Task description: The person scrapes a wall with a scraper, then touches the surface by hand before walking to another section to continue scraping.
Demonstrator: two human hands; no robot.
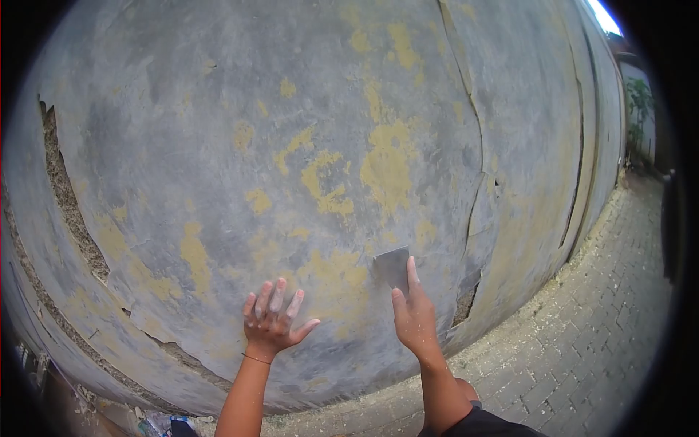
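In front of me stands a grey wall (218, 146) with patches of yellow paint (389, 164) showing across its middle. My right hand (416, 320) grips a flat metal scraper (393, 268), its blade against or very near the wall by a yellowish area. The index finger lies along the blade's edge; the scraper's handle, if it has one, is hidden by the hand. My left hand (273, 320) is open with fingers spread, at the lower wall to the left of the scraper. Its fingertips look dusted with white, and a thin band circles the wrist.
Long cracks (473, 124) run down the wall on the right. At left, broken plaster (69, 197) exposes rough material. A paved path (582, 335) with flakes along the wall's foot curves off right. Some litter (156, 422) lies at the lower left.
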